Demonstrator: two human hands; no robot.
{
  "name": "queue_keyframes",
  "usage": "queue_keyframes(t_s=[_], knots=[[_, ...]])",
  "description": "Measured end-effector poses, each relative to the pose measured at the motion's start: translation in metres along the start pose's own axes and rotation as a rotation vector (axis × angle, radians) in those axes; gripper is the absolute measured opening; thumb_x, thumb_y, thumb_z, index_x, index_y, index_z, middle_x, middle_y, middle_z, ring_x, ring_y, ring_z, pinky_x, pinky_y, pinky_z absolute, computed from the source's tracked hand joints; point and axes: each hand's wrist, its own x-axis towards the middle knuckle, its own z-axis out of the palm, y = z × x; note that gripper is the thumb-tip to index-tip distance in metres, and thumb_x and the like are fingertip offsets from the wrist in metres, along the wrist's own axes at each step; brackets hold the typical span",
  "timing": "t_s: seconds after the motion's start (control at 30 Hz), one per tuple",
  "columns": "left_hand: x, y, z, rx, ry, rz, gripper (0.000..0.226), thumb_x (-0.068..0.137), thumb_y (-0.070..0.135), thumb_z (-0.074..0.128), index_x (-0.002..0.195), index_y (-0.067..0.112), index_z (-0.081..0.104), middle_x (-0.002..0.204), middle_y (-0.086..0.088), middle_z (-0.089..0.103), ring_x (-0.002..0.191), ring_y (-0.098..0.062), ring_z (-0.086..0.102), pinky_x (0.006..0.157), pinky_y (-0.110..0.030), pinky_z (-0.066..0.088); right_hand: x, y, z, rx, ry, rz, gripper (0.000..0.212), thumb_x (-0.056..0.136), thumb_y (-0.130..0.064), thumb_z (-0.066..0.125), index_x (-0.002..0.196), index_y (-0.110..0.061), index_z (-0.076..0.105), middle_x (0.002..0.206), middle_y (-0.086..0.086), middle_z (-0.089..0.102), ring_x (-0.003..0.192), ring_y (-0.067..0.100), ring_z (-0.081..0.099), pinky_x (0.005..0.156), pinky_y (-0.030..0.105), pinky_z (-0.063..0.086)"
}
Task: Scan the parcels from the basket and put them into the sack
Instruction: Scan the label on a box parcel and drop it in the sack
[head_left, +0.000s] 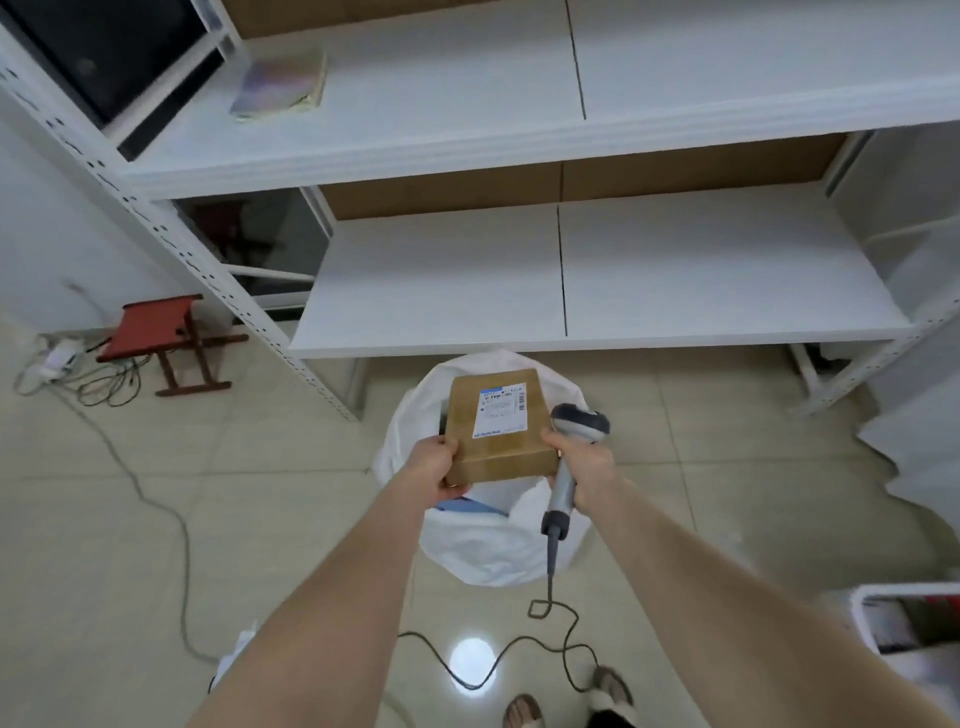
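both hands (439, 460) hold a brown parcel (496, 431) above the white sack (483, 551).

A: Colour of the parcel (462, 431)?
B: Brown cardboard; its label (501, 410) white, blue-trimmed, with black barcodes.
A: The sack (488, 556) and scanner (565, 486)?
B: White; grey with a darker head.
A: Surroundings?
B: White shelves (675, 270), red stool (156, 327), pale beige floor tiles (260, 467).

Counts around the sack (493, 556)
One sack; one parcel (493, 431) above it; one scanner (569, 467) over its right side; two hands over it, left hand (441, 462) and right hand (584, 462); one basket (863, 621) to its right; one stool (156, 338) to its left; two shelves (675, 270) beyond it; one book (280, 85) farther beyond.
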Motion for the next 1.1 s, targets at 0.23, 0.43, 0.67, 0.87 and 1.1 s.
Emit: queue_keyframes(t_s=[0.23,0.43,0.67,0.87,1.1], knots=[[0.094,0.013,-0.004,0.035,0.013,-0.111,0.03,0.094,0.02,0.057,0.122,0.009,0.055,0.104,-0.015,0.06,0.079,-0.027,0.061,0.053,-0.031,0.054,0.096,0.016,0.045,-0.04,-0.003,0.15,0.02,0.079,-0.017,0.079,0.084,-0.011,0.061,0.086,0.011,0.065,0.084,0.031,0.064,0.086,0.048,0.056],[0.179,0.0,0.002,0.052,0.067,-0.153,0.043,0.097,0.011,0.053,0.138,0.005,0.041,0.125,-0.015,0.053,0.096,-0.031,0.058,0.062,-0.037,0.055,0.18,0.037,0.075,-0.203,0.045,0.25,0.024,0.08,-0.013,0.076,0.097,-0.003,0.063,0.101,0.017,0.066,0.099,0.035,0.065,0.093,0.049,0.053],[0.26,-0.03,0.001,0.246,0.151,-0.173,0.049,0.099,0.002,0.033,0.144,0.021,0.033,0.133,-0.014,0.052,0.104,-0.037,0.061,0.057,-0.035,0.054,0.252,0.08,0.106,-0.459,0.129,0.222,0.027,0.084,-0.003,0.065,0.068,-0.012,0.044,0.075,0.008,0.054,0.078,0.023,0.057,0.076,0.03,0.053],[0.316,-0.054,-0.011,0.778,0.051,-0.082,0.041,0.098,0.007,0.036,0.137,0.011,0.047,0.131,-0.015,0.053,0.118,-0.031,0.051,0.1,-0.034,0.042,0.292,0.129,0.138,-0.585,0.109,0.237,0.01,0.092,-0.012,0.06,0.1,-0.006,0.06,0.091,0.008,0.055,0.086,0.021,0.055,0.074,0.025,0.047],[0.321,-0.057,-0.023,1.004,-0.099,-0.148,0.041,0.098,0.011,0.036,0.139,0.008,0.043,0.139,-0.015,0.047,0.125,-0.031,0.046,0.106,-0.037,0.038,0.278,0.154,0.135,-0.302,0.075,0.312,0.021,0.082,0.005,0.064,0.072,-0.01,0.054,0.079,0.009,0.058,0.078,0.022,0.064,0.067,0.028,0.053]])
